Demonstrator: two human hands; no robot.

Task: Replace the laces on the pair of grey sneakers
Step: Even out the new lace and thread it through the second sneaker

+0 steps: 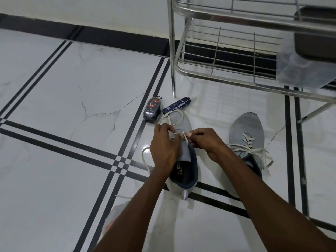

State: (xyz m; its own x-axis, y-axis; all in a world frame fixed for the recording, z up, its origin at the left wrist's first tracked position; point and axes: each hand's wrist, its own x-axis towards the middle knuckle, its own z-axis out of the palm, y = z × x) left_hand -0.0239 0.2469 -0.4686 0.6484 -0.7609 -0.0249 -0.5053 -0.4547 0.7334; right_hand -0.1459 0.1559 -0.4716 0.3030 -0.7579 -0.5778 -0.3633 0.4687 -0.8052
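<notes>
Two grey sneakers stand on the white tiled floor, toes pointing away from me. The left sneaker (183, 171) has a dark blue lining and a white lace (171, 117) threaded through only part of its eyelets, with loose loops over the toe and on the floor to the left. My left hand (163, 151) and my right hand (207, 140) both pinch this lace over the tongue. The right sneaker (247, 131) is fully laced in white, its ends lying loose.
A dark shoe-polish sponge case (151, 110) and a blue tube (176, 106) lie just beyond the left sneaker's toe. A steel wire shoe rack (227, 71) stands at the back right, one leg (173, 70) near the tube. Black stripes cross the floor.
</notes>
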